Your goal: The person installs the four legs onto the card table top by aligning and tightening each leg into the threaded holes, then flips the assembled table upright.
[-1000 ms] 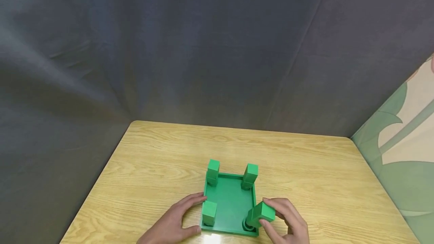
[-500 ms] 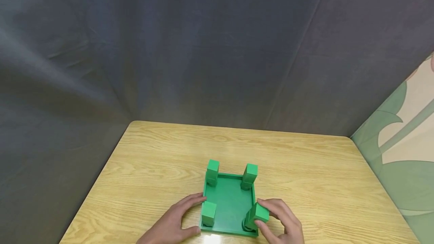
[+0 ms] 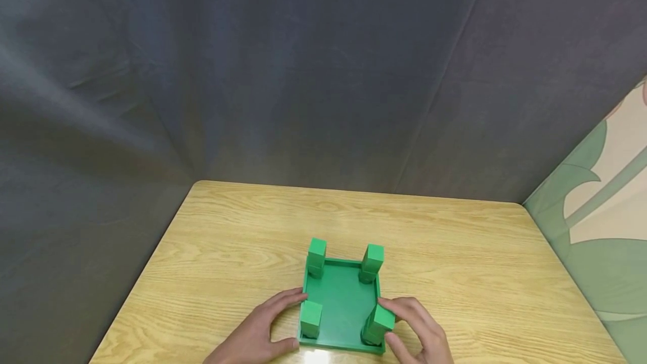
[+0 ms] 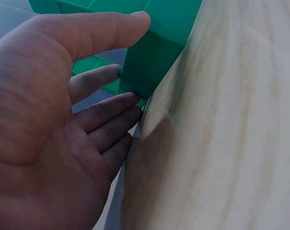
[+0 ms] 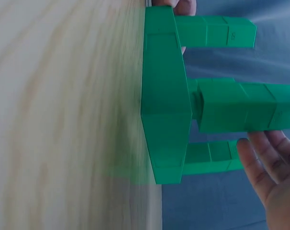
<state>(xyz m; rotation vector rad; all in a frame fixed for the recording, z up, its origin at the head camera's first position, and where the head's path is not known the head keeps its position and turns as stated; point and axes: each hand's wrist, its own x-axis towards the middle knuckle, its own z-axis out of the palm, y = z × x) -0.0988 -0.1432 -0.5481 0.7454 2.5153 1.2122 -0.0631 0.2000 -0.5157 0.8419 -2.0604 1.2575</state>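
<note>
A shallow square green tray (image 3: 343,303) lies on the table with green posts standing at its corners. My left hand (image 3: 258,327) lies along the tray's left side, fingertips and thumb at the rim beside the near-left post (image 3: 310,319). In the left wrist view its thumb (image 4: 111,31) touches the tray's wall. My right hand (image 3: 422,333) holds the near-right post (image 3: 379,322) between index finger and thumb. That post leans slightly right in the head view. The right wrist view shows a narrower neck (image 5: 196,105) between this post and the tray; the right thumb is hidden there.
At the tray's far corners stand two more posts, the far-left post (image 3: 317,257) and the far-right post (image 3: 372,262). The wooden table (image 3: 227,229) reaches back to a dark curtain (image 3: 323,72). A patterned curtain (image 3: 606,212) hangs along the right side.
The near-right post has swung left from a strong rightward lean to nearly upright, and my right hand has moved left with it. The left hand and the tray have stayed in place.
</note>
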